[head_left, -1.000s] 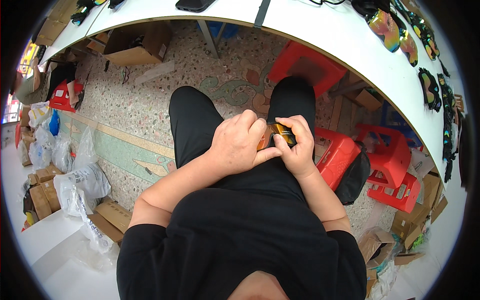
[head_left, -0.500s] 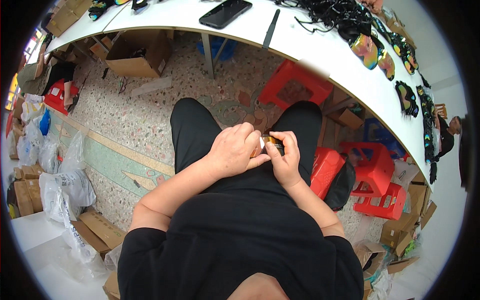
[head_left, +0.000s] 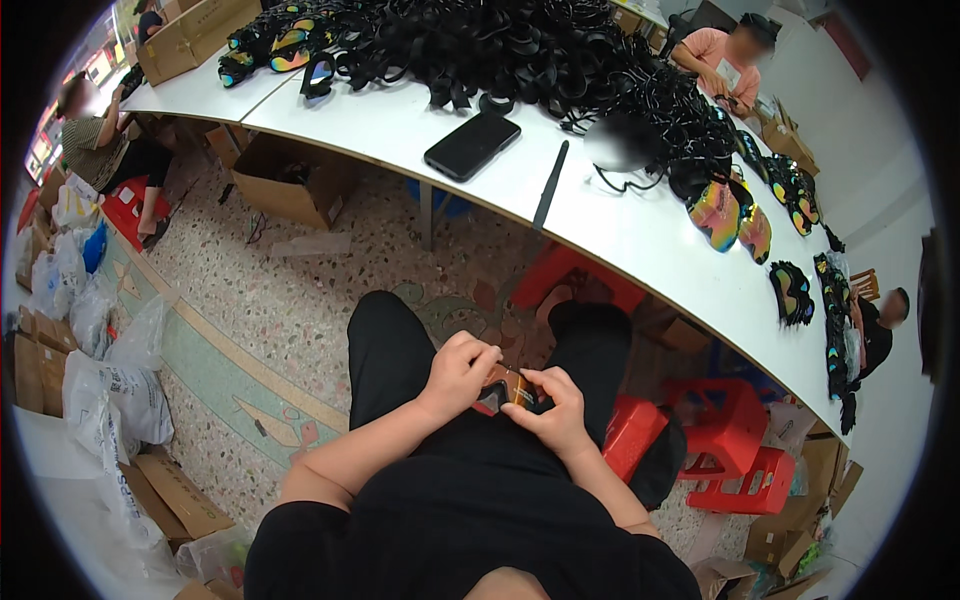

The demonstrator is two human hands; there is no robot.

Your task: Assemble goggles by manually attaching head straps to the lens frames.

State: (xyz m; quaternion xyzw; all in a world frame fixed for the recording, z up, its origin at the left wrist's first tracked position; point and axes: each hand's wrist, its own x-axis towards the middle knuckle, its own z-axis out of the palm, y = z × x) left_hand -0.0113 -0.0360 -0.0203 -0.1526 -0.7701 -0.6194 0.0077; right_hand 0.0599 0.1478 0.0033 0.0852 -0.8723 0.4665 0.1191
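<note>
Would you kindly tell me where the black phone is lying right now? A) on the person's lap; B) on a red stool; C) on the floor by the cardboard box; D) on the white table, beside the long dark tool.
D: the black phone lies flat on the white table, just left of the long dark tool.

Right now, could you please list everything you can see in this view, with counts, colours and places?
Small item: one, orange-brown, held over the lap.
Phone: one, black, on the table.
Table: one, white, curving across the top.
Slim tool: one, black, right of the phone.
Strap pile: one heap, black, far side of the table.
Goggles: several, mirrored multicolour lenses, along the table's right edge.
Stools: several, red, under the table on the right.
Cardboard box: one, brown, under the table.
Plastic bags: several, whitish, floor left.
Left hand: on the item.
Right hand: on the item.
</note>
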